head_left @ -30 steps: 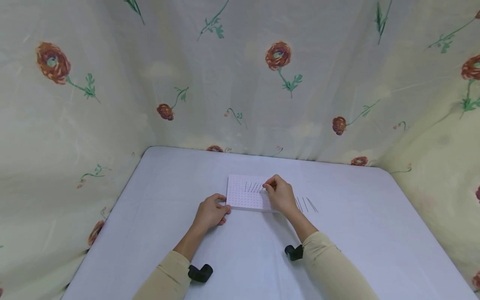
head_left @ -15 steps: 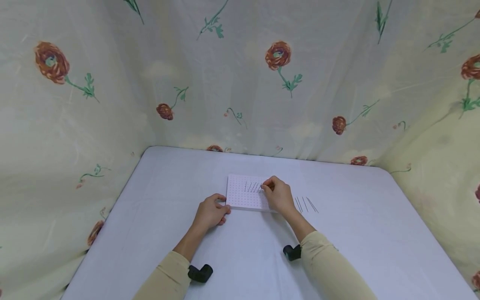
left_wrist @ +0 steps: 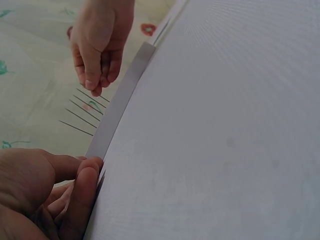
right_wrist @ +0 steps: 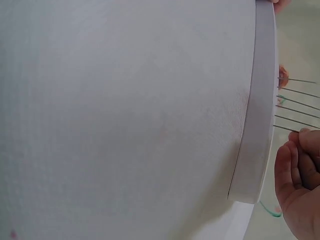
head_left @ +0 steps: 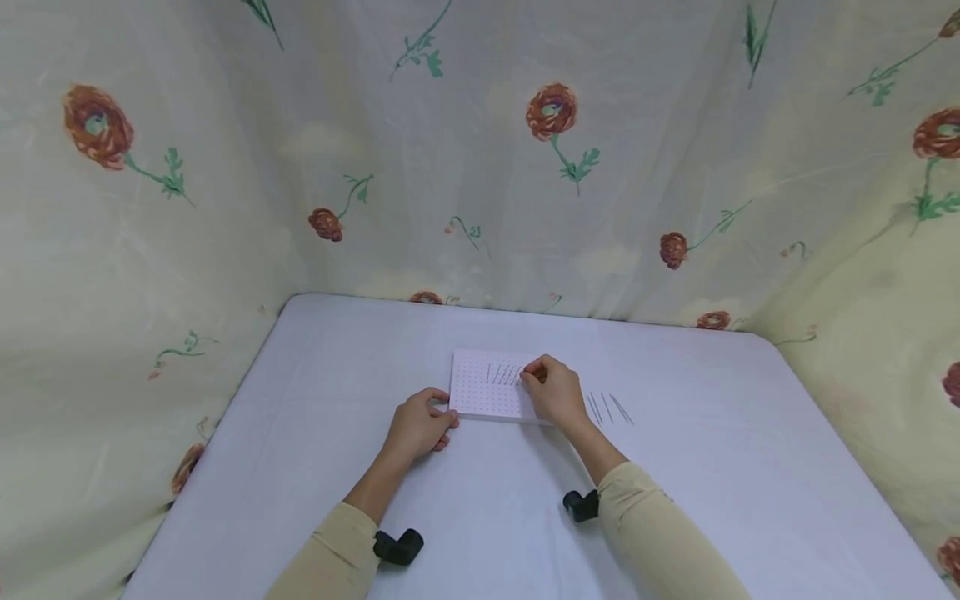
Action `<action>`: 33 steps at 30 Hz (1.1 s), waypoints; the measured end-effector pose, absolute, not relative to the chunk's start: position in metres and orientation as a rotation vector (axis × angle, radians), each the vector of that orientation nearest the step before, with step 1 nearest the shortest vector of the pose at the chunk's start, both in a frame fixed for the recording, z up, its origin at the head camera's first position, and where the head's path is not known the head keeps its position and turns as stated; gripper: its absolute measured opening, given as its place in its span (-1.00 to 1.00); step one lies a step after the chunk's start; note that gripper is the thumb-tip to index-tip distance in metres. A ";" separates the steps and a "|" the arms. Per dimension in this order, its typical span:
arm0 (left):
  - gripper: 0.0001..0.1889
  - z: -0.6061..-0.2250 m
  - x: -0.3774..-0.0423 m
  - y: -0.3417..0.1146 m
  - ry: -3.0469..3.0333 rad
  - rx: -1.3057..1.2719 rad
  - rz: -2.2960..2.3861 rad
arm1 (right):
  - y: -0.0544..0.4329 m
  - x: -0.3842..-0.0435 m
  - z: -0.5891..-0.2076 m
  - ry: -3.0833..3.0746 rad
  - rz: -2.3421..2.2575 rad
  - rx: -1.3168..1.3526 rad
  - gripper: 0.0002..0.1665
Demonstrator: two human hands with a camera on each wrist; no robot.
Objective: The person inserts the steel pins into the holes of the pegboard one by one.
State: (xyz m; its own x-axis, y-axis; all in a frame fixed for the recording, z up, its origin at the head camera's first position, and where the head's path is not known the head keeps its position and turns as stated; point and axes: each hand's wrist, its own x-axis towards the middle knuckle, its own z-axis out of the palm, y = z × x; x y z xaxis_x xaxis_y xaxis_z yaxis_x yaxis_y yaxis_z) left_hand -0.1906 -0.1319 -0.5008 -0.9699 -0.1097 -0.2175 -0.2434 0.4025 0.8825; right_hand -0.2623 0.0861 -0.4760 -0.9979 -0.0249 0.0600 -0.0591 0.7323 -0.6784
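The white pegboard (head_left: 486,393) stays mid-worktop (head_left: 300,433), unmoved. The left hand (head_left: 418,427) still grips its near left corner; the right hand (head_left: 553,393), shifted slightly left, pinches a needle (head_left: 520,377) beside the standing needles (head_left: 501,374).

Beige long sleeves (head_left: 660,533); black wrist cameras (head_left: 397,546) underneath.

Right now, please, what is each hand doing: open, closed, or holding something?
Left hand: fingers grip the left edge of the white dotted board.
Right hand: fingers pinch a thin needle over the board.
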 end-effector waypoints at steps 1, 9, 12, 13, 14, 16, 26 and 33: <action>-0.65 -0.501 -0.191 -0.132 2.527 -0.316 1.621 | 0.087 -0.262 -0.476 -2.877 1.126 0.072 -0.87; -0.65 -0.501 -0.191 -0.130 2.532 -0.302 1.612 | 0.095 -0.260 -0.476 -2.888 1.129 0.050 -0.87; -0.65 -0.500 -0.190 -0.130 2.526 -0.312 1.607 | 0.101 -0.258 -0.477 -2.894 1.133 0.017 -0.86; -0.65 -0.500 -0.190 -0.130 2.524 -0.320 1.606 | 0.104 -0.258 -0.478 -2.896 1.133 0.008 -0.86; -0.65 -0.500 -0.190 -0.130 2.522 -0.328 1.604 | 0.106 -0.258 -0.478 -2.895 1.137 -0.002 -0.86; -0.65 -0.500 -0.191 -0.130 2.522 -0.343 1.600 | 0.111 -0.258 -0.479 -2.896 1.130 -0.018 -0.85; -0.64 -0.502 -0.190 -0.131 2.514 -0.323 1.615 | 0.146 -0.257 -0.482 -2.867 1.145 -0.088 -0.78; -0.64 -0.502 -0.190 -0.132 2.533 -0.326 1.607 | 0.170 -0.253 -0.479 -2.882 1.105 -0.144 -0.74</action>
